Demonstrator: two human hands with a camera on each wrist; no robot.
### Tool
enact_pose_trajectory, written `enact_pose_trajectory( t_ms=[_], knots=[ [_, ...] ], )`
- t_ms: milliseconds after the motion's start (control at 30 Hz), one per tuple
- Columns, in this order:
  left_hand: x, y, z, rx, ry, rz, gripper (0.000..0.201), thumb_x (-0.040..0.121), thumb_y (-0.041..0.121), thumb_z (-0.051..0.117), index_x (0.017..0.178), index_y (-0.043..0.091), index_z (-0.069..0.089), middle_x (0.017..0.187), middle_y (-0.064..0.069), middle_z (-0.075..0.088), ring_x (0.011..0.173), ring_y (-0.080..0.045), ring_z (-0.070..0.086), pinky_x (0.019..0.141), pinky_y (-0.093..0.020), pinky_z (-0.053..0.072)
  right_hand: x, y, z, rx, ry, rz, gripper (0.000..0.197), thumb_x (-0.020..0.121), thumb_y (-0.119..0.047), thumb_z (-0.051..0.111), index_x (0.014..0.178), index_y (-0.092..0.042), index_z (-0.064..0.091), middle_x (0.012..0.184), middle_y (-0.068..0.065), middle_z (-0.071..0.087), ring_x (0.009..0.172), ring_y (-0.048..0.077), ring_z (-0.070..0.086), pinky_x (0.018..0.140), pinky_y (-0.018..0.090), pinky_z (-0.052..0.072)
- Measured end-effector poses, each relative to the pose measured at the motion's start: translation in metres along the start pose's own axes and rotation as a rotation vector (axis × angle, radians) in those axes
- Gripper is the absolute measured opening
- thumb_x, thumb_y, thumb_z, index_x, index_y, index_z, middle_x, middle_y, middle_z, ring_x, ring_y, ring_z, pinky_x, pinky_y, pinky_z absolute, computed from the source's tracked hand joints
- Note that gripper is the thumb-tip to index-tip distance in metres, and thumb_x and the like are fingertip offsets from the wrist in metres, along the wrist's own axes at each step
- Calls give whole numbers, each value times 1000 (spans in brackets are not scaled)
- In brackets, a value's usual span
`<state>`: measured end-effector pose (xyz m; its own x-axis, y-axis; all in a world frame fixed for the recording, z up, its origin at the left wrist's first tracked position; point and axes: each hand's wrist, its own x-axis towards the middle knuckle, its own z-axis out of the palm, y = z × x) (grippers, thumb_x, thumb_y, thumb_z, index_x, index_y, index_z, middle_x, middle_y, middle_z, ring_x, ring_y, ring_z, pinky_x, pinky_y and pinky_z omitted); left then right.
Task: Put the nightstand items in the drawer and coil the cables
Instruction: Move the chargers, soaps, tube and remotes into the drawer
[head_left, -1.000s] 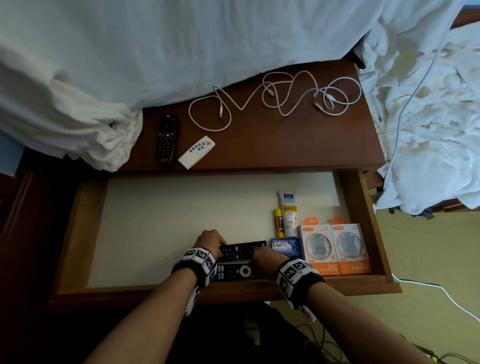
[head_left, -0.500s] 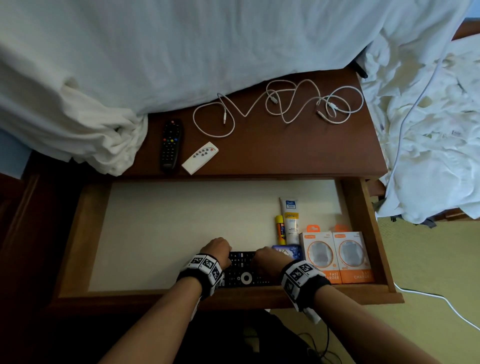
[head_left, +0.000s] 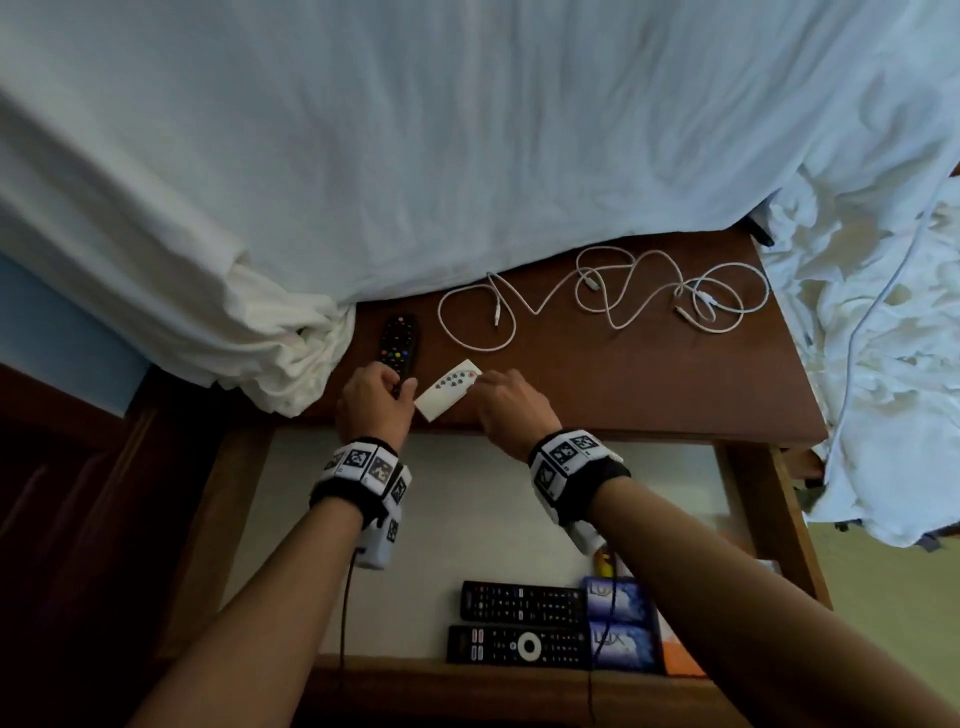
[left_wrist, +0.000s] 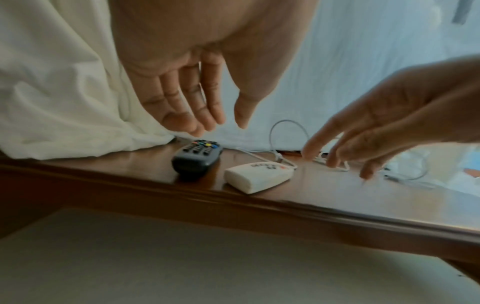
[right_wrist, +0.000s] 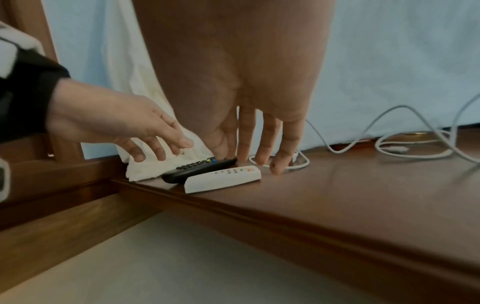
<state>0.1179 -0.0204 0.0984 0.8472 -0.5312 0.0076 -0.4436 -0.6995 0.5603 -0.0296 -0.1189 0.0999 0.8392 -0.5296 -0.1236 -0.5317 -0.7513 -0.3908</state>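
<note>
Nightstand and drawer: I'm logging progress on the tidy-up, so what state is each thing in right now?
Wooden drawer: pulled open.
Two long black remotes: lying side by side in the drawer.
Small black remote with coloured buttons: on the nightstand top, not gripped.
White remote: on the top, not gripped.
White cables: loose, uncoiled.
Left hand: open above the black remote.
Right hand: open, fingers reaching down behind the white remote.

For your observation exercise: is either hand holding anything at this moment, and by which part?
Nothing is held. The left hand hangs open above the black remote, and the right hand reaches open toward the white remote.
</note>
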Motion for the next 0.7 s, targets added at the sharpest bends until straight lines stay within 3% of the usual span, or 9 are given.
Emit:
enact_pose_trajectory(
  t_ms=[133, 200, 267, 367, 467, 533, 633, 700],
  knots=[
    [26, -8, 14, 70, -71, -131, 47, 83, 35, 70, 120, 9, 57, 125, -15, 56, 119, -33, 52, 95, -43, 44, 31, -9, 0, -120, -155, -50, 60, 89, -7, 54, 145, -17, 35, 154, 2, 29, 138, 31, 28, 99, 53, 39],
    [30, -12, 18, 85, -122, -164, 55, 82, 35, 72, 126, 7, 54, 128, -17, 56, 121, -35, 52, 98, -43, 43, 37, -9, 4, -192, -228, -73, 63, 91, -7, 53, 148, -17, 29, 157, 2, 23, 142, 31, 20, 105, 58, 34],
    [34, -17, 19, 115, -163, -167, 54, 80, 33, 74, 122, 2, 58, 125, -20, 60, 119, -36, 54, 96, -42, 43, 40, -6, 12, -213, -215, -76, 56, 92, -8, 52, 145, -17, 36, 154, 3, 29, 142, 31, 22, 104, 57, 34],
    [37, -23, 18, 135, -204, -185, 50, 79, 34, 76, 112, -1, 64, 118, -21, 64, 112, -37, 59, 90, -41, 47, 39, 0, 16, -170, -97, -45, 39, 90, -11, 56, 128, -14, 53, 138, 5, 46, 132, 30, 36, 97, 49, 41],
    [32, -29, 11, 34, -274, -244, 45, 75, 30, 79, 108, 1, 68, 111, -18, 69, 105, -34, 64, 87, -37, 50, 35, 4, 11, -97, -96, 46, 29, 90, -14, 59, 118, -9, 51, 121, 12, 58, 115, 35, 51, 86, 44, 44],
    [23, -37, 6, -154, -309, -315, 50, 70, 21, 84, 113, 2, 66, 109, -15, 69, 98, -31, 66, 83, -35, 54, 31, 11, 9, -24, -104, 103, 38, 87, -18, 65, 119, -8, 47, 119, 14, 58, 112, 36, 52, 84, 44, 44],
    [1, -46, 0, -527, -399, -436, 49, 68, 4, 84, 113, 7, 62, 95, -8, 68, 70, -19, 63, 54, -27, 53, 20, 28, 9, 79, -132, 177, 52, 78, -24, 76, 122, -10, 54, 121, 14, 53, 112, 36, 52, 87, 45, 47],
    [-16, -50, -3, -679, -496, -443, 45, 71, -2, 80, 109, 13, 61, 97, -6, 68, 69, -14, 61, 46, -21, 50, 8, 42, 10, 120, -137, 209, 43, 74, -27, 79, 111, -12, 64, 114, 13, 57, 105, 35, 57, 84, 40, 48]
  ],
)
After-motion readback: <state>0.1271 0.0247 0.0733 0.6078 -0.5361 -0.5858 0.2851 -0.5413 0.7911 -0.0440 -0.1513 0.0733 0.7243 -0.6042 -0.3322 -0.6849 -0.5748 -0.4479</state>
